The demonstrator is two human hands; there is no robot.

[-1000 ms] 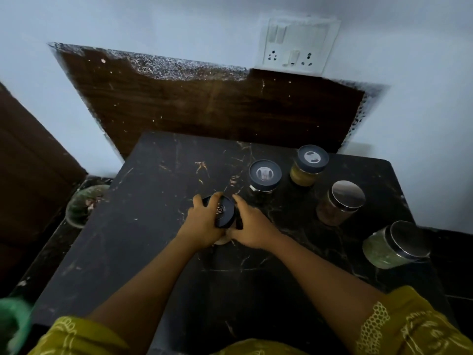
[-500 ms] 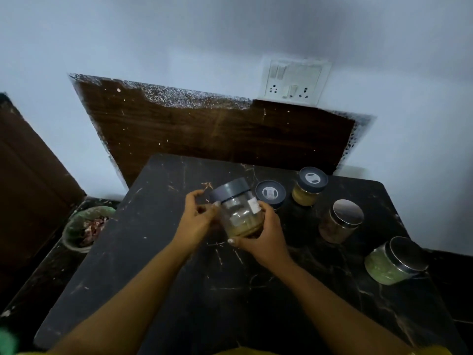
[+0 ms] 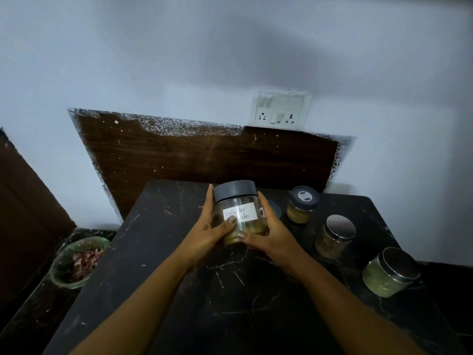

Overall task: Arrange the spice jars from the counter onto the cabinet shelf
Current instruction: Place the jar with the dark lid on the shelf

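Two bare forearms reach forward from the bottom edge, the left hand [image 3: 208,233] and right hand [image 3: 268,235] cupped toward each other, fingers upright, thumbs crossing in front, clasping a clear grey-lidded labelled jar [image 3: 239,211] between them.

A dim kitchen corner, pale wall above a dark stone counter.

The wall [image 3: 179,60] was painted a pale bluish white and lay under soft, uneven shadow, darker toward the upper right. A dark wood-grain panel [image 3: 204,155] stood against it behind the counter, its top edge ragged and speckled with white. A white switch-and-socket plate [image 3: 281,110] sat on the wall just above the panel's right end. The counter [image 3: 243,303] was black marble veined with thin pale streaks. At the left, a brown wooden surface [image 3: 28,213] rose beside a lower dark ledge [image 3: 33,316].
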